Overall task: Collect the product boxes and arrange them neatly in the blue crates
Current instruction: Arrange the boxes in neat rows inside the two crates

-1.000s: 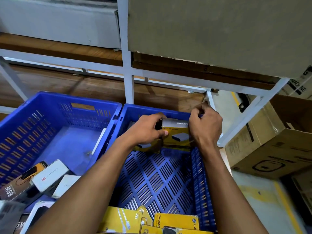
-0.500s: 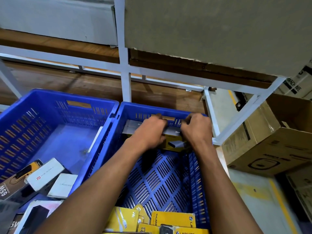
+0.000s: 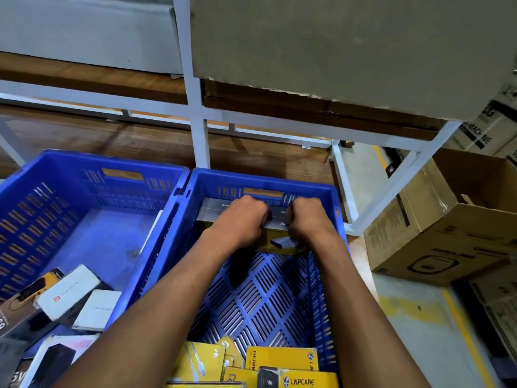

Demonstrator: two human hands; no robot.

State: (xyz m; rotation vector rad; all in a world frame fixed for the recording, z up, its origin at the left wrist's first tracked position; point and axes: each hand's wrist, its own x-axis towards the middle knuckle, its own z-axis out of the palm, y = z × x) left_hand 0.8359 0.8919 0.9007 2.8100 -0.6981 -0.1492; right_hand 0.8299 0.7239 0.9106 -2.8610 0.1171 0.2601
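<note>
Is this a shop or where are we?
Probably a warehouse or stockroom: white metal shelving rack, big brown cardboard cartons on the floor, and blue plastic crates holding yellow boxed products.

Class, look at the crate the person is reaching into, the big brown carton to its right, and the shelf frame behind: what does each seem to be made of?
Blue crate: likely moulded plastic with a slight sheen; uniform colour, slotted floor and walls.
Brown carton: corrugated cardboard, matte; folded flaps, printed markings.
Shelf frame: probably white-painted metal; thin, straight square bars.
</note>
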